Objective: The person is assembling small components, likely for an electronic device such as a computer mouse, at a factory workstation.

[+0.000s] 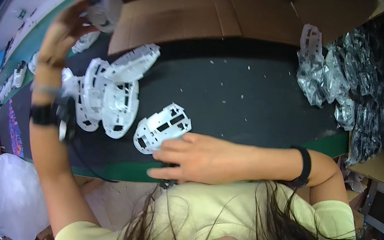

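My left hand [71, 19] is raised at the upper left, its fingers closed round a blurred whitish object [105, 7] with a dark end, beside the cardboard box. Motion smears its shape, so its kind is unclear. My right hand [179, 157] lies low near the table's front edge, fingers stretched out and apart. Its fingertips reach the near edge of a white plastic panel [155, 129] with rectangular cutouts. Several similar rounded white panels [120, 110] lie overlapping to the left, one [136, 63] leaning across the others.
A large open cardboard box [177, 17] stands along the far side of the black table [255, 89]. Many clear-bagged parts [326, 75] are piled at the right. White pieces line the belt leftward, where another person in a white top [10, 192] sits.
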### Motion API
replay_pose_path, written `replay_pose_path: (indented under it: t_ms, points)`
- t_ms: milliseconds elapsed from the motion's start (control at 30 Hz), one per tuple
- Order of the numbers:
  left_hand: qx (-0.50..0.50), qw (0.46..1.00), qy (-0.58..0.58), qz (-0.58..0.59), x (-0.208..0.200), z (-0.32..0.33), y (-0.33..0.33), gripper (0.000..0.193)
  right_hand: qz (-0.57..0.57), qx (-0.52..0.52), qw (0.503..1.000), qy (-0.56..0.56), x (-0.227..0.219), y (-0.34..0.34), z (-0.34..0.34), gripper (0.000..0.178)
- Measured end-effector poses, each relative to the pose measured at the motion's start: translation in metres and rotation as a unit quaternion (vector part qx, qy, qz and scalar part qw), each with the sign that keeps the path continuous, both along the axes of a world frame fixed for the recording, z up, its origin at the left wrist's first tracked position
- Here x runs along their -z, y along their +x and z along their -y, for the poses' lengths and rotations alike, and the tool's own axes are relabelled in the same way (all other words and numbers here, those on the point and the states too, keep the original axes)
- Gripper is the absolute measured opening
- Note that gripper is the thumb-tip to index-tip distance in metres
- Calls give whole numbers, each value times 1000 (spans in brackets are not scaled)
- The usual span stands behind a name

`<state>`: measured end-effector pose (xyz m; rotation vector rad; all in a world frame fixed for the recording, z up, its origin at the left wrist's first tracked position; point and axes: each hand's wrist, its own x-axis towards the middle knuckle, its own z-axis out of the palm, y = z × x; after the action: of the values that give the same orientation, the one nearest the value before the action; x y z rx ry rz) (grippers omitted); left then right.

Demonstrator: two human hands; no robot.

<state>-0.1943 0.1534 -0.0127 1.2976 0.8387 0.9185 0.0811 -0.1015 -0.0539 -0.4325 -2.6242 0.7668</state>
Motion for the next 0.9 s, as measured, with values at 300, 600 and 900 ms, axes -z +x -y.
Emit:
replay_pose_path:
  t_ms: [300, 600, 900]
  points:
    - [-75, 851, 82, -513, 42, -61, 14, 45, 123, 226, 960, -109, -23, 59, 30, 22]
    - [74, 863, 257, -429, -41, 154, 74, 52, 177, 313, 899, -249, -50, 85, 17, 26]
    - [57, 850, 298, -431, 11, 216, 98, 70, 60, 449, 888, -83, -32, 110, -10, 10]
